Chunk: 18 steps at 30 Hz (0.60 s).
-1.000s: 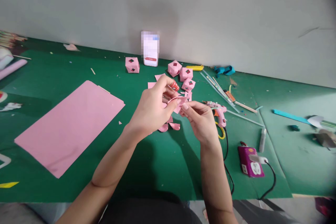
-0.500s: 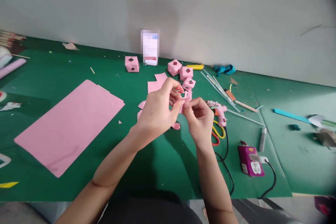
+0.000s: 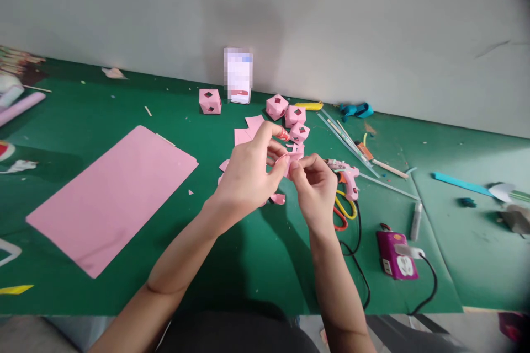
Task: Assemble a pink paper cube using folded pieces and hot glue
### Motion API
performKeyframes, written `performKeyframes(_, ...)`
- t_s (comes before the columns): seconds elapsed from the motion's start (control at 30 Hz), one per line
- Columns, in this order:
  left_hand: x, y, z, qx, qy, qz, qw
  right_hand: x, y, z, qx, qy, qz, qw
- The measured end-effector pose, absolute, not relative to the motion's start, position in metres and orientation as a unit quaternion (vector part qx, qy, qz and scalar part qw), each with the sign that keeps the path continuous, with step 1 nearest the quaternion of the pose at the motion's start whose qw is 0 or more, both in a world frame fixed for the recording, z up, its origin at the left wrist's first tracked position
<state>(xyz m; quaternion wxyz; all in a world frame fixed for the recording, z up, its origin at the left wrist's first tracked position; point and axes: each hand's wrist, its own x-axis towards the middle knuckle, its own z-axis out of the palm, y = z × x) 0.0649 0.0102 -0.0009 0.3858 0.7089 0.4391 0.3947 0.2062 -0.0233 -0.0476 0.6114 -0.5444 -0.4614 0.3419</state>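
Observation:
Between my two hands is a small piece of pink paper [image 3: 284, 166], mostly covered by the fingers. My left hand [image 3: 253, 168] pinches it from the left, with a red patterned wrap on the index fingertip. From the right, my right hand [image 3: 312, 185] grips the same piece between thumb and fingers. Just beyond the hands lie pink paper squares [image 3: 244, 135] and pink scraps. Several folded pink paper boxes with diamond-shaped holes stand behind, among them one box [image 3: 210, 101] by the phone and another box [image 3: 276, 107] to its right.
A large pink sheet [image 3: 111, 198] lies at left. A phone [image 3: 239, 77] leans on the wall. Right of my hands are a pink glue gun [image 3: 351, 182], scissors [image 3: 342, 215] with red and yellow handles, a purple power block [image 3: 396, 256] with cables, and clear strips [image 3: 389, 186].
Both hands keep their pinch on the pink paper, with barely any movement. The whole view has shifted very slightly.

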Motion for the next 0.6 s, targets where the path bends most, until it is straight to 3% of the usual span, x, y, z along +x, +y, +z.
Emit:
performKeyframes(0.4, 0.064, 0.01, -0.002, 0.732, 0.435, 0.372, 0.369, 0.223, -0.027, -0.041, -0.537, -0.538, 0.361, 0.539)
performKeyframes(0.6, 0.066, 0.006, 0.0, 0.727, 0.431, 0.367, 0.388, 0.222, -0.03, -0.042, -0.523, -0.544, 0.336, 0.564)
